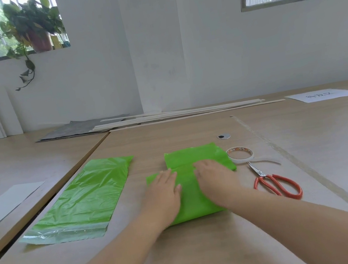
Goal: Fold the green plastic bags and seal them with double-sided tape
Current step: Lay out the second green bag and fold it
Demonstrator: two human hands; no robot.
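Note:
A folded green plastic bag (191,200) lies on the wooden table in front of me. My left hand (163,193) lies flat on its left part, fingers straight. On the bag's right part my right hand (216,179) presses down, palm flat. A second green bag (87,197) lies unfolded to the left, its clear adhesive strip toward me. A roll of double-sided tape (240,155) sits just right of the folded bag, with a loose white strip beside it. Red-handled scissors (276,182) lie to the right of my right forearm.
White paper sheets (7,203) lie on the neighbouring table at left. Long wooden sticks (188,113) and a grey sheet (80,128) rest along the far edge by the wall. A labelled paper (321,95) lies far right. Round cable grommets (223,136) sit in the tabletop.

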